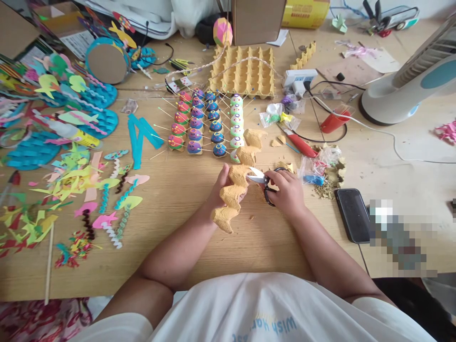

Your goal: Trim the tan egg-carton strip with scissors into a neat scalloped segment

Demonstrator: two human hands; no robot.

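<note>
The left hand (216,191) is closed on a strip of tan egg carton (232,195), its thumb showing at one edge while most of the fingers are hidden behind the pulp. The right hand (289,194) is curled around the black handles of a pair of scissors (264,180), whose parted blades meet the strip's right edge above the tabletop (199,259). Just beyond, two more tan cups (245,155) appear; whether they join the held strip is unclear, and they partly cover the nearest of the white painted cups (237,129). Among the containers, a clear packet (273,117) holds something pale green, with a yellow lump beside it, and another clear bag (322,161) lies over red and blue material that is hard to sort out. A rough piece of carton (341,172) lies with brown crumbs near it. The red cup (334,119) leans near a cable, its contents not discernible. At upper left, an open cardboard box (66,31) is cut off by the frame and partly hidden by paper shapes. A pixelated patch (399,237) beside the phone (353,216) cannot be made out.
</note>
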